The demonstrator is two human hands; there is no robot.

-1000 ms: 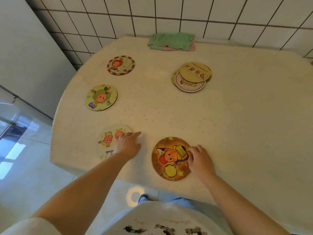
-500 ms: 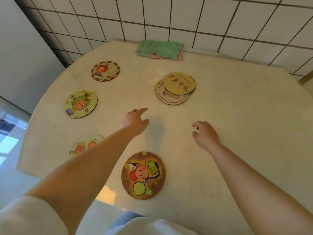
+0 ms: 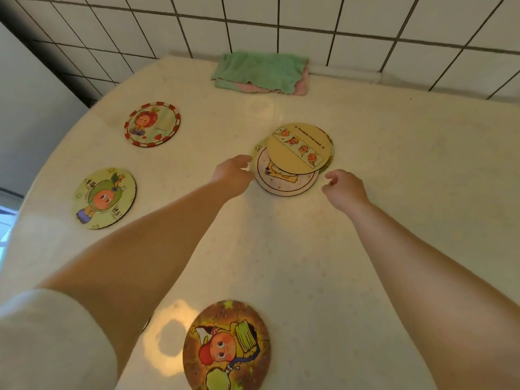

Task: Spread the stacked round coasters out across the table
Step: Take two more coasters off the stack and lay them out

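A loose stack of round cartoon coasters (image 3: 295,157) lies in the middle of the cream table (image 3: 394,164), its tan top coaster shifted off the pink one below. My left hand (image 3: 232,173) is at the stack's left edge, fingers apart, holding nothing. To the stack's right, my right hand (image 3: 343,187) is loosely curled and holds nothing. Single coasters lie spread out: a red-rimmed coaster (image 3: 152,124) at the far left, a green coaster (image 3: 104,198) nearer on the left, and a brown-orange coaster (image 3: 226,346) at the near edge.
A folded green and pink cloth (image 3: 260,73) rests at the back of the table against the white tiled wall (image 3: 309,21). The table's curved edge runs down the left side, with floor beyond it.
Both hands left the two near coasters and reached forward to the stack. The view moved in closer, so the pale near-left coaster is hidden behind my left arm.
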